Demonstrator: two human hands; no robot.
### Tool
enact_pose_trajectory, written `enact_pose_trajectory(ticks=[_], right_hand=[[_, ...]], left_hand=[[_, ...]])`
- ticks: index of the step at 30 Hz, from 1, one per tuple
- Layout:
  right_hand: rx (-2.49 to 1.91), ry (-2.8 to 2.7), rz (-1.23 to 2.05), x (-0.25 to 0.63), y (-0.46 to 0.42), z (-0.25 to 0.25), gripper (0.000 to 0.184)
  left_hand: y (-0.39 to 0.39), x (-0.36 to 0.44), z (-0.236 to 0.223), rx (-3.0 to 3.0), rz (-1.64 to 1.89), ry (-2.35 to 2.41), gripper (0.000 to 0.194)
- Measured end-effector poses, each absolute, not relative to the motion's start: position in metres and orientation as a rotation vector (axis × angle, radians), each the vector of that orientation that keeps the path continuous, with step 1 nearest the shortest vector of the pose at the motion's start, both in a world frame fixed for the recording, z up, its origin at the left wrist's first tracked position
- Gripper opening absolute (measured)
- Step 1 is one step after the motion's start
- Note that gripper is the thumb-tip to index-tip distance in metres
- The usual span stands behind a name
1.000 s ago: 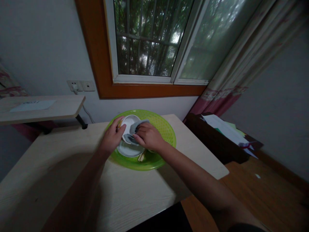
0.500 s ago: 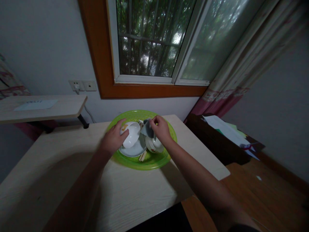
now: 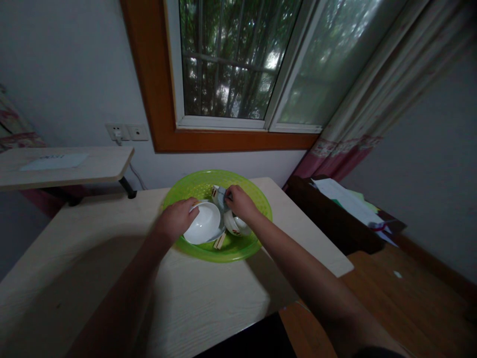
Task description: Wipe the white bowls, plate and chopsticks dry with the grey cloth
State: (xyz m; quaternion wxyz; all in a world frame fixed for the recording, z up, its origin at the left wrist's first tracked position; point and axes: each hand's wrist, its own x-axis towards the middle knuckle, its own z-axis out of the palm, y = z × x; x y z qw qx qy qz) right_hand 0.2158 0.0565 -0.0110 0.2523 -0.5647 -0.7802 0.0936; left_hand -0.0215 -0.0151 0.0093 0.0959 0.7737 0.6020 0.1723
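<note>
Left hand (image 3: 178,219) pinches the rim of the white bowl (image 3: 203,224), thumb over the edge; bowl open side up, overlapping the plate (image 3: 222,228) in the green basket (image 3: 262,200) on the tabletop (image 3: 201,298). Right hand (image 3: 240,201) pinches the grey cloth (image 3: 220,198) beside the patterned bowl (image 3: 240,227), which lies tilted. Wooden sticks (image 3: 219,242) near the plate. Judgement: a firm rim grip with the bowl level should limit slipping and knocks against the plate; cloth best bunched, loose folds clear of neighbouring rims.
</note>
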Motion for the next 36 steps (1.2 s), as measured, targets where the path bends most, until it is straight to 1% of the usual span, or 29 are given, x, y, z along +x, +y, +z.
enact_pose_trajectory(ticks=[5, 10, 15, 18, 25, 33, 36], right_hand=[[-1.650, -2.131, 0.349, 0.212, 0.055, -0.009, 0.016], [-1.665, -2.093, 0.389, 0.210, 0.059, -0.010, 0.021], [-1.645, -2.089, 0.376, 0.209, 0.063, -0.015, 0.026], [-1.624, -2.110, 0.345, 0.209, 0.063, -0.016, 0.026], [-1.424, -2.087, 0.297, 0.210, 0.061, -0.014, 0.017], [-1.141, -2.030, 0.241, 0.211, 0.056, -0.008, 0.020], [-1.079, -2.034, 0.214, 0.209, 0.050, -0.003, 0.019]], left_hand=[[-0.013, -0.023, 0.004, 2.352, 0.419, 1.775, 0.042], [-0.011, -0.023, 0.000, 2.328, 0.392, 1.825, 0.044], [-0.011, -0.022, 0.002, 2.325, 0.404, 1.818, 0.043], [-0.014, -0.019, 0.007, 2.333, 0.348, 1.867, 0.042], [-0.017, -0.014, 0.009, 2.301, 0.279, 1.983, 0.040], [-0.020, -0.013, 0.011, 2.229, 0.221, 2.075, 0.042], [-0.022, -0.013, 0.010, 2.267, 0.234, 2.078, 0.046]])
